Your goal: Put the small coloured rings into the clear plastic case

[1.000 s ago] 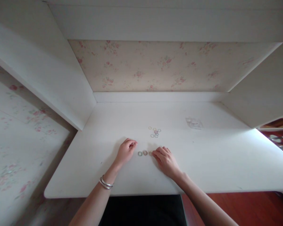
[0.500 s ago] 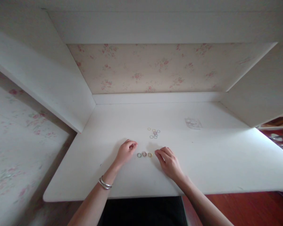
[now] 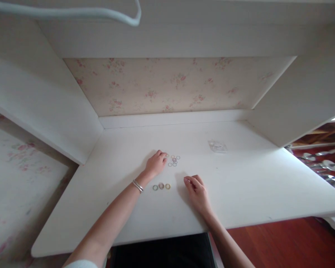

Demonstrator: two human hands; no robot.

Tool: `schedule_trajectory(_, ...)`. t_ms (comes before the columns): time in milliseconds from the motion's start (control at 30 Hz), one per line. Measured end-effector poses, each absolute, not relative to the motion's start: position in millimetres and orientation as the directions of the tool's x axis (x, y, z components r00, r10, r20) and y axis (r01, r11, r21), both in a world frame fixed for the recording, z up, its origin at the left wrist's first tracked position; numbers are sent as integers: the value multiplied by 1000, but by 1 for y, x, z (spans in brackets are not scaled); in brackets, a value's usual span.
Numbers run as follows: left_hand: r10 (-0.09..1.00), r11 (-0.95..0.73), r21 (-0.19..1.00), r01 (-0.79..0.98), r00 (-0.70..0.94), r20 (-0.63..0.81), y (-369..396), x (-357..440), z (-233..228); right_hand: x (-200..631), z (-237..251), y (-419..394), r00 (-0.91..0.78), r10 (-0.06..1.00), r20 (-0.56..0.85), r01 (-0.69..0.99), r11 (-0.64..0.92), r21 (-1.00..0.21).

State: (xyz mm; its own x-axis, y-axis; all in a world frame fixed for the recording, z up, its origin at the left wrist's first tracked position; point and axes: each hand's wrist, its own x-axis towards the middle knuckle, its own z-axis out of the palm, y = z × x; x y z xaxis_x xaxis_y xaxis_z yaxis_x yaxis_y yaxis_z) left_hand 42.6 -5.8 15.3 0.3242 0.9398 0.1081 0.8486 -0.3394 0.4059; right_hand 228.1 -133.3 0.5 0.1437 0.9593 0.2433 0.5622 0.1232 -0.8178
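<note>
Nearest the camera, both forearms came up from the bottom edge, cut off there, the left one ending in a scrap of white sleeve (image 3: 80,264). A dark shape filled the gap under the desk's front edge; what it was could not be made out.

The right hand (image 3: 197,190) rested on the white desk (image 3: 254,186), wrist low, fingers curled loosely inward with the tips drawn together. It was empty as far as could be seen, though the palm side faced the desk and was hidden. Just left of it, apart from the fingertips, lay a row of three small rings (image 3: 161,186), side by side: greenish, pale pink and yellow.

The left arm stretched further forward, a silver bracelet (image 3: 137,185) on the wrist. The left hand (image 3: 156,162) lay knuckles up with fingers bent down, the fingertips at the near edge of a loose cluster of rings (image 3: 174,160). Whether it pinched a ring could not be told; the fingers covered that spot.

Further right, well apart, lay a small clear plastic bag (image 3: 217,146), hard to read against the white. Beyond stood floral wallpaper (image 3: 162,83), white side panels, and a pale cord (image 3: 72,13) looped across the top.
</note>
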Motion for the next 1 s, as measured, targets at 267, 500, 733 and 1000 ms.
schedule_trajectory(267,929,-358,360,862,369,39,-4,36,16,230,0,-133,151,960,235,526,123,-841)
schedule_trajectory(500,920,-359,512,781,387,56,-42,16,12,230,-1,-132,167,959,229,522,111,-846)
schedule_trajectory(733,905,-420,618,665,356,232,-93,15,29,230,1,-133,164,958,234,516,118,-849)
schedule_trajectory(1000,868,-495,461,737,447,217,-119,29,29,229,1,-133,180,952,248,523,121,-844)
